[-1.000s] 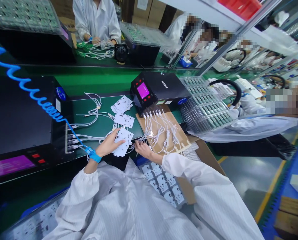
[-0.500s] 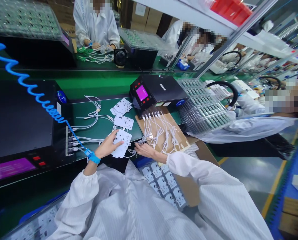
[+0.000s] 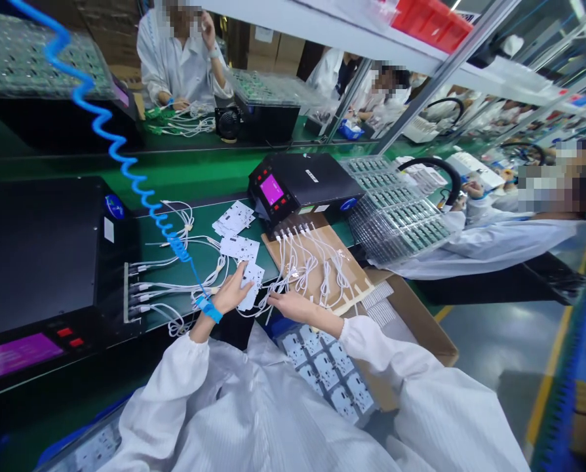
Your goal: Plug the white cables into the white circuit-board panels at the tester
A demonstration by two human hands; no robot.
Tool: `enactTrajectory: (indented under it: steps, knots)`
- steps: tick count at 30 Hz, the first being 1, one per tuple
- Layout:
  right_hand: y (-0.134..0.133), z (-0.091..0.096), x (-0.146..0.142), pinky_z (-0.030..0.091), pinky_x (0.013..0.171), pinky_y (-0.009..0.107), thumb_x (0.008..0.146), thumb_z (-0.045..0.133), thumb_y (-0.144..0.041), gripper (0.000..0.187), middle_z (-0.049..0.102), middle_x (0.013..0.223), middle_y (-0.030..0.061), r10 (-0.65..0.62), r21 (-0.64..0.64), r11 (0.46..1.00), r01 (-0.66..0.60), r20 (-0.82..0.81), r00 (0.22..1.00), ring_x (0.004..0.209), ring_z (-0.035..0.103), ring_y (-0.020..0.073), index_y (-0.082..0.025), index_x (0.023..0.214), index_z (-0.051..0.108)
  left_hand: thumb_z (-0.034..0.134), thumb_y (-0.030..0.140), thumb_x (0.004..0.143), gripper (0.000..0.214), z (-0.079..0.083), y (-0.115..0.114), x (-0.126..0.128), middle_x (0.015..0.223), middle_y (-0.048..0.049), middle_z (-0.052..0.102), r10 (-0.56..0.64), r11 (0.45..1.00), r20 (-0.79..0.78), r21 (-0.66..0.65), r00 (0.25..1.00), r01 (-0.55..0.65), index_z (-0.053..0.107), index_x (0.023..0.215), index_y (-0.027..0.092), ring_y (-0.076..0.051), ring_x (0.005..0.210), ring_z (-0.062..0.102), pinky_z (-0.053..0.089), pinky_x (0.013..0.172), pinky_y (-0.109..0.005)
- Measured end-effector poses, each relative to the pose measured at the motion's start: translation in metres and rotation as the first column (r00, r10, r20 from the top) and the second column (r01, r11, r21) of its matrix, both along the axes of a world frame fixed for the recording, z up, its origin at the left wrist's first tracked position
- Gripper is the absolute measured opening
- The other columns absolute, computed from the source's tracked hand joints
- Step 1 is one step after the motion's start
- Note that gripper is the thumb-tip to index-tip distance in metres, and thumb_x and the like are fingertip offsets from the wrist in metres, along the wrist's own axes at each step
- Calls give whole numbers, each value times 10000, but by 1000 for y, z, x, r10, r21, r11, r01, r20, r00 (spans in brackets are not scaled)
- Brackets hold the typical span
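Note:
My left hand, with a blue wrist strap, is closed on a white circuit board at the bench's front edge. Thumb on top, the fingers go out of sight beneath the board. To its right, my right hand pinches a thin white cable close to the board's edge; the cable's end is too small to make out. Beyond my left hand lie another white board and a small overlapping pile of boards.
A black tester with a pink screen feeds several white cables over a cardboard sheet. Another black tester stands left. Stacked clear trays are at right; a tray of white boards sits below. Co-workers sit opposite and right.
My left hand and its board have shifted right, nearer my right hand, and the board is turned. The coiled blue cord has swung right. A co-worker opposite has raised a hand.

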State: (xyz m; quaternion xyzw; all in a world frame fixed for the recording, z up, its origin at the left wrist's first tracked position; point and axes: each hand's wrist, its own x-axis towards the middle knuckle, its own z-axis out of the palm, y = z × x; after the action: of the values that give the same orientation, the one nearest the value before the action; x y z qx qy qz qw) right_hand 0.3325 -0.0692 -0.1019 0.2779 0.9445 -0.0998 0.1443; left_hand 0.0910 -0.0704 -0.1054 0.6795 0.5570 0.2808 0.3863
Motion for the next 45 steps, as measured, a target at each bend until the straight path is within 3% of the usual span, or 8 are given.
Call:
enactTrajectory:
  steps: [3, 7, 12, 18, 22, 25, 34, 45]
  knots:
    - [-6, 5, 4, 558, 846, 310, 911, 449, -24, 385, 678, 1123, 100, -184, -182, 974, 134, -289, 939, 937, 686, 181, -171, 1220, 625, 576, 387, 926, 641, 4, 2, -5, 1413, -175, 575, 69, 998, 95, -7, 993, -69, 387, 1493, 153, -316, 1193, 626, 477, 1060, -472]
    - [-18, 9, 3, 602, 747, 269, 913, 539, -118, 358, 634, 1142, 83, -475, -492, 848, 197, -540, 695, 808, 689, 123, -205, 1243, 644, 647, 485, 892, 740, 21, 10, -15, 1366, -177, 615, 195, 978, 238, -115, 952, -172, 386, 1504, 160, -298, 1164, 647, 546, 961, -416]
    - [-26, 6, -6, 508, 378, 178, 955, 594, -468, 329, 619, 1131, 91, -830, -829, 532, 171, -471, 298, 542, 664, 78, -182, 1086, 690, 696, 533, 847, 759, 32, 21, -20, 1295, -174, 663, 219, 959, 319, -247, 922, -142, 444, 1457, 158, -292, 1108, 681, 593, 847, -372]
    - [-35, -3, -37, 575, 406, 219, 875, 680, -568, 515, 651, 813, 14, -935, -936, 342, 79, -347, -68, 589, 706, 155, -164, 1193, 644, 722, 524, 846, 726, 47, 26, -18, 1212, -157, 705, 284, 939, 349, -289, 893, -185, 487, 1435, 170, -268, 1048, 705, 599, 852, -358]
    - [-37, -4, -56, 497, 322, 193, 860, 699, -576, 460, 619, 972, 40, -887, -929, 347, 125, -369, -279, 504, 656, 103, -167, 1069, 704, 757, 500, 835, 754, 65, 28, -21, 1102, -145, 739, 297, 921, 336, -349, 894, -174, 484, 1451, 162, -254, 919, 727, 607, 721, -315]
    - [-36, -3, -62, 438, 297, 175, 894, 680, -545, 419, 577, 963, 26, -837, -897, 391, 205, -440, -327, 451, 617, 67, -185, 1098, 747, 789, 502, 809, 818, 73, 29, -22, 1075, -141, 747, 316, 906, 300, -378, 900, -192, 464, 1477, 161, -237, 840, 728, 594, 652, -291]
    - [-38, -7, -56, 465, 361, 197, 959, 640, -359, 268, 611, 917, 25, -659, -687, 626, 370, -719, -219, 417, 561, 38, -228, 1147, 779, 831, 573, 729, 915, 74, 30, -23, 1141, -158, 743, 336, 885, 335, -434, 880, -172, 490, 1471, 160, -249, 855, 736, 591, 665, -306]
    - [-38, -15, -51, 519, 415, 238, 990, 568, -369, 297, 677, 988, 66, -612, -581, 667, 466, -784, -101, 450, 560, 66, -272, 1188, 767, 805, 541, 781, 869, 74, 32, -28, 1167, -146, 736, 309, 892, 323, -426, 895, -154, 465, 1494, 177, -244, 906, 731, 585, 681, -294]
